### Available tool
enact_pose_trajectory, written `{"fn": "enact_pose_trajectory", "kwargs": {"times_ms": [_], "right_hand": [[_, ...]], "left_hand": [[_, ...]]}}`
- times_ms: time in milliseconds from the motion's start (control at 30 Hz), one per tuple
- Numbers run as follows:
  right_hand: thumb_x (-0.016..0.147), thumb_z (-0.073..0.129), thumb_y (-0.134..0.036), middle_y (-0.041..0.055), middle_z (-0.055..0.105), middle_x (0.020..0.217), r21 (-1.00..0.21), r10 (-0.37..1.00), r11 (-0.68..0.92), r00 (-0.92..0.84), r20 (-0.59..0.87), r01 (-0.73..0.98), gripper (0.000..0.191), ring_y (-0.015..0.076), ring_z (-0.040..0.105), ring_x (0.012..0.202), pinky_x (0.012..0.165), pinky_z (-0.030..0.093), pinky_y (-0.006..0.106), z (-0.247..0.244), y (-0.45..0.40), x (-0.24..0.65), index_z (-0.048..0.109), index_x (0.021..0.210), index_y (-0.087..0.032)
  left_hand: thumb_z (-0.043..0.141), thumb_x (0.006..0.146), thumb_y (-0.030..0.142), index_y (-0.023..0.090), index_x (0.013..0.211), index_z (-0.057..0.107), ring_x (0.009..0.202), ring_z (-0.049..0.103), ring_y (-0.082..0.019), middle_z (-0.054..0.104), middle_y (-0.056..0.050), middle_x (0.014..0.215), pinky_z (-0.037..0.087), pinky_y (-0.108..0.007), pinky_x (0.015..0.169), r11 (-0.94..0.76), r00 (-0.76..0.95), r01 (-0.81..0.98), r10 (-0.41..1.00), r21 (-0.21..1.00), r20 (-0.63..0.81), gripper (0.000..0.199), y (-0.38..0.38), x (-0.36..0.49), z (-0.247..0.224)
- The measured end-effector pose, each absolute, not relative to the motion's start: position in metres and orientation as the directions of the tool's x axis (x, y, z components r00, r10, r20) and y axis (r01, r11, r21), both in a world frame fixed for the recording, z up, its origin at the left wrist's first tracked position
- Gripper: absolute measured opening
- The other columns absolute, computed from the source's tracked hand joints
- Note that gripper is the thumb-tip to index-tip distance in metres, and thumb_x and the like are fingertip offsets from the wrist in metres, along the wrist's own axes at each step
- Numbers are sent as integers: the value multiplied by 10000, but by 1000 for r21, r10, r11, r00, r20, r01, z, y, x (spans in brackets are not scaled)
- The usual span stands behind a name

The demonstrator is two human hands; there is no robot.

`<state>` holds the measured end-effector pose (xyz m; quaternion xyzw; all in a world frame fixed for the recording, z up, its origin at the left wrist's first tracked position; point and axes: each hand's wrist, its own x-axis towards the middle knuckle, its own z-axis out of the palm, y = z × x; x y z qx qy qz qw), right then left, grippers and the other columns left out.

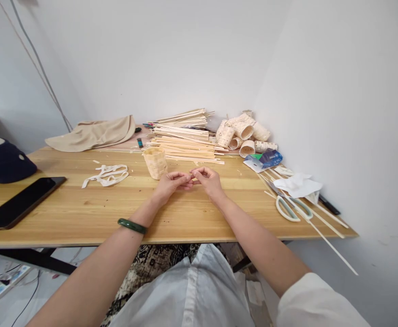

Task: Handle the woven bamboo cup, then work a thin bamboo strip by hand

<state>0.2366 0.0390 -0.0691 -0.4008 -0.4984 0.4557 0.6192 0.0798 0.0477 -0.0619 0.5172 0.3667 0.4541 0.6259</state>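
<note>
My left hand (173, 185) and my right hand (208, 180) meet above the middle of the wooden table, their fingertips pinched close together. Whatever lies between the fingers is too small to make out. Just behind my left hand stands a small woven cup-shaped basket (155, 162) of pale strips, upright with its mouth up. A dark green bangle circles my left wrist. To the left a loose tangle of white ribbon (108, 175) lies on the tabletop (192, 218).
Bundles of thin wooden strips (185, 141) are stacked at the back, beside a pile of woven tubes (241, 131). Scissors (292, 208), a blue packet (265, 159) and crumpled white paper (297, 185) lie at right. A tablet (20, 202), a navy cap (4, 156) and beige cloth (93, 134) are at left.
</note>
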Motion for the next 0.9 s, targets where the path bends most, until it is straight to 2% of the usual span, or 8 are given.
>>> {"fn": "enact_pose_trajectory", "kwargs": {"times_ms": [367, 900], "right_hand": [[615, 828, -459, 28, 771, 866, -952, 963, 263, 95, 251, -157, 312, 160, 692, 725, 639, 644, 305, -69, 39, 235, 644, 649, -209], [632, 815, -442, 17, 760, 857, -953, 963, 267, 89, 256, -143, 300, 150, 682, 740, 633, 637, 287, -70, 39, 235, 629, 650, -207]], "left_hand": [[963, 464, 540, 151, 774, 760, 704, 742, -202, 787, -65, 745, 614, -392, 852, 40, 314, -172, 949, 984, 16, 537, 49, 79, -64], [957, 461, 562, 160, 767, 762, 671, 724, -200, 774, -58, 703, 612, -393, 820, 21, 319, -151, 947, 988, 28, 541, 50, 79, -63]]}}
